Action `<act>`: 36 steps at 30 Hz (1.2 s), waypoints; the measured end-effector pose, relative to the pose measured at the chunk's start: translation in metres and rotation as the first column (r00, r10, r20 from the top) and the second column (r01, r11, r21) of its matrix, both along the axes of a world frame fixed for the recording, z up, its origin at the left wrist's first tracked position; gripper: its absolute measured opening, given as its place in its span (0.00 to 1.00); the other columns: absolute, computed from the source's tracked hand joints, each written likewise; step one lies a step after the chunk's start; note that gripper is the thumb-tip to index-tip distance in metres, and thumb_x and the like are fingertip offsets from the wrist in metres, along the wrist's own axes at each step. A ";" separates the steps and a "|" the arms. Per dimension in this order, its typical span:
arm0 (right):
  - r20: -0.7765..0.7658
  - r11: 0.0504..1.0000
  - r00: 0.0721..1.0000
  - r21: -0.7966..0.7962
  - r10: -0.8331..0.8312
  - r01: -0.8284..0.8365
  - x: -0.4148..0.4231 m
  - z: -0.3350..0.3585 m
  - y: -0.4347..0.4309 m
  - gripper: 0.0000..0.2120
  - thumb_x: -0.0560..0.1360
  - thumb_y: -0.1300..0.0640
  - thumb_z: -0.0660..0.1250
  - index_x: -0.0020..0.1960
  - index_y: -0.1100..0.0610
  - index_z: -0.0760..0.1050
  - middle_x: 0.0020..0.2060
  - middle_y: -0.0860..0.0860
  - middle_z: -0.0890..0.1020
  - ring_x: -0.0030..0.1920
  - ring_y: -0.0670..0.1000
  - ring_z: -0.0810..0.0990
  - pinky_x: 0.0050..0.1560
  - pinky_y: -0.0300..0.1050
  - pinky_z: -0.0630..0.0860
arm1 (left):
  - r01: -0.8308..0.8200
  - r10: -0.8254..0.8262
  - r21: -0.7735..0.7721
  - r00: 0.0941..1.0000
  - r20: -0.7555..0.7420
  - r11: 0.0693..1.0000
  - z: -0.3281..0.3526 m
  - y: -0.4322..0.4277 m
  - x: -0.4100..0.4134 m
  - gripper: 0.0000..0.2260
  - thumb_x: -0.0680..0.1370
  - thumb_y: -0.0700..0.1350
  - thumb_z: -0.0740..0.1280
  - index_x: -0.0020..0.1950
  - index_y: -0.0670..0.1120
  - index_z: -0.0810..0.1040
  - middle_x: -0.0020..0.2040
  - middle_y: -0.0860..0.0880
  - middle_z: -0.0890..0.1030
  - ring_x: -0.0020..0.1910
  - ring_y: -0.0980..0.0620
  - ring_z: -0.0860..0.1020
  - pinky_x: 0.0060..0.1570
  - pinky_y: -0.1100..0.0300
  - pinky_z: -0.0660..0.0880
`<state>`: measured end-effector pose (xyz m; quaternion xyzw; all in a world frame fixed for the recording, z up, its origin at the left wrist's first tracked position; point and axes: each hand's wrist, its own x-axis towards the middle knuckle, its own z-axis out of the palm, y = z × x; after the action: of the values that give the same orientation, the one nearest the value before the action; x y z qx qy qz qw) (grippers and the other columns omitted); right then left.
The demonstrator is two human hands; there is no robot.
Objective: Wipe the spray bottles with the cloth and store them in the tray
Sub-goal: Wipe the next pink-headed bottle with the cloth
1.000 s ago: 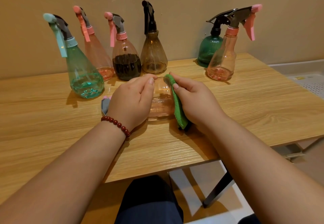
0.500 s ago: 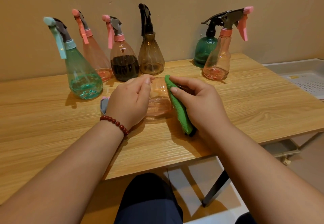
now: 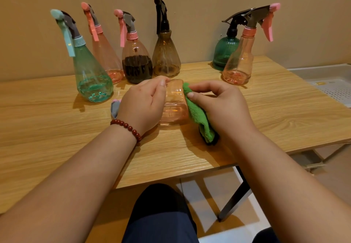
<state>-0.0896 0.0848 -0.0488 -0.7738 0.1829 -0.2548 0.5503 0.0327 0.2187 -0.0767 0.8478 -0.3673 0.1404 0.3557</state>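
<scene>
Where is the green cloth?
In the head view, the green cloth is in the right hand, pressed against the base end of the lying pink bottle, centre of the picture.

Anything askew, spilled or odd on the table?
No spill. Only the pink bottle lies on its side, gripped by the left hand while the right hand presses the green cloth on it. The other six stand upright; the dark-filled bottle is the odd one.
</scene>
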 end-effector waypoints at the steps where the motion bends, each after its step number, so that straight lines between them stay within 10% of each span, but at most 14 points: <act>1: -0.026 1.000 1.000 -0.009 0.014 -0.014 -0.002 0.000 -0.002 0.05 0.73 0.56 0.74 0.43 0.46 0.83 0.43 0.39 0.83 0.47 0.38 0.80 0.45 0.33 0.77 | 0.002 -0.002 -0.001 1.000 0.000 1.000 0.000 0.000 0.000 0.23 0.82 0.53 0.47 0.64 0.50 0.77 0.46 0.52 0.78 0.45 0.54 0.76 0.39 0.63 0.68; 19: -0.309 0.993 0.951 -0.108 0.022 -0.057 0.001 -0.007 -0.014 0.02 0.72 0.58 0.74 0.42 0.53 0.83 0.40 0.43 0.82 0.46 0.44 0.80 0.49 0.45 0.79 | 0.009 -0.009 -0.012 1.000 -0.021 1.000 0.003 0.001 -0.002 0.23 0.82 0.53 0.47 0.65 0.50 0.78 0.47 0.53 0.78 0.45 0.56 0.75 0.38 0.69 0.65; 36: -0.181 0.999 0.982 0.000 -0.046 0.046 0.025 -0.007 -0.014 0.05 0.73 0.58 0.73 0.46 0.49 0.83 0.41 0.43 0.83 0.44 0.41 0.81 0.51 0.44 0.81 | 0.013 -0.014 -0.028 0.999 -0.036 1.000 0.001 0.001 0.000 0.23 0.82 0.53 0.47 0.64 0.50 0.78 0.48 0.51 0.80 0.46 0.55 0.77 0.41 0.66 0.70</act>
<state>-0.0649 0.0705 -0.0556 -0.7881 0.2506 -0.1955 0.5272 0.0329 0.2196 -0.0753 0.8427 -0.3646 0.1278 0.3750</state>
